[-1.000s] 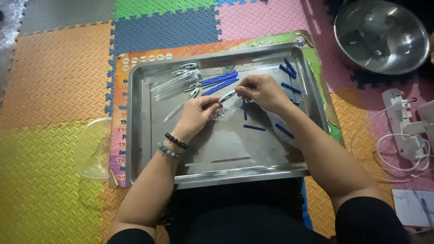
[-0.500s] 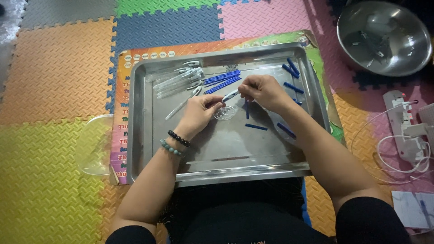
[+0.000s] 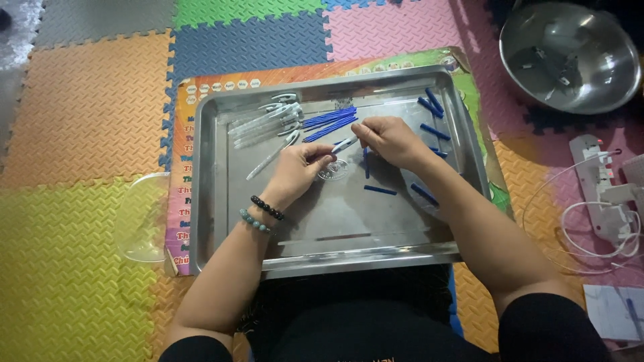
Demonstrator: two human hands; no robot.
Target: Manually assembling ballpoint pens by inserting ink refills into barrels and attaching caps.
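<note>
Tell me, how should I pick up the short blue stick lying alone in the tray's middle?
Pinch the short blue stick around its middle from straight above, fingers across its thin width. It lies flat on the metal tray, apart from the others.

Both hands, left hand [image 3: 298,167] and right hand [image 3: 389,139], pinch a clear pen barrel [image 3: 344,144] over the steel tray [image 3: 208,201].

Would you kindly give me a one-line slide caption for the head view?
Both hands, left and right, hold a clear pen barrel over a steel tray scattered with blue refills.
</note>
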